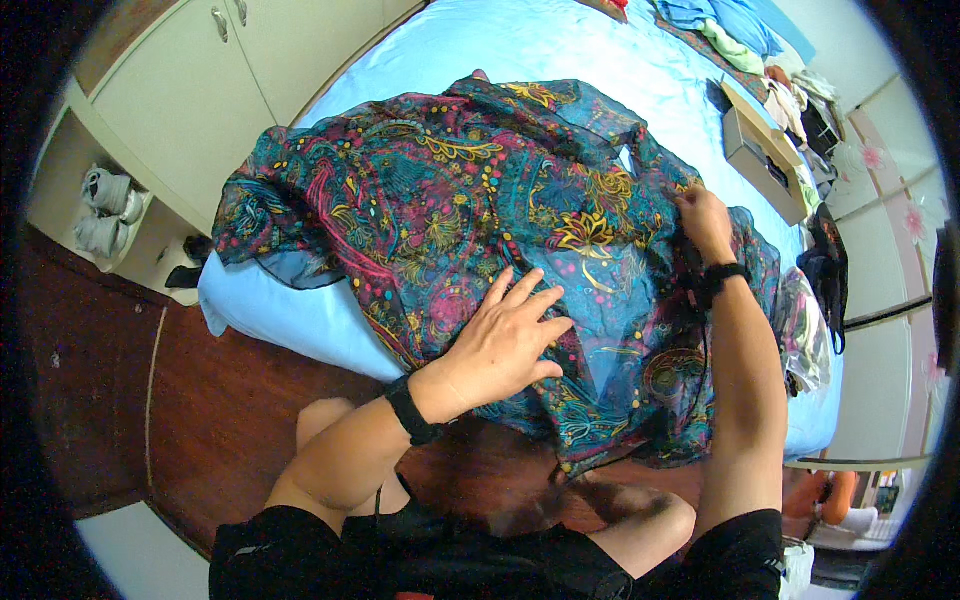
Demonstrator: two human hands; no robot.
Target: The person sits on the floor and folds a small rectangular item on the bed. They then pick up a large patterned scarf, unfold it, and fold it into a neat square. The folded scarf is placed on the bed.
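Observation:
A sheer patterned fabric (442,225), dark with teal, pink and yellow paisley and flower motifs, lies spread and rumpled over the bed. Its near part hangs over the front edge toward my knees. My left hand (506,337) rests palm down on its near middle, fingers spread. Farther off on the right, my right hand (703,217) has its fingers bent together on a fold of the cloth, pinching it. Black bands circle both my wrists.
Light blue sheeting (420,52) covers the bed. An open cardboard box (761,165), a clear plastic bag (806,337) and heaped clothes (795,101) lie along the right side. At left stand a cabinet (187,75) and a shelf holding grey shoes (105,210).

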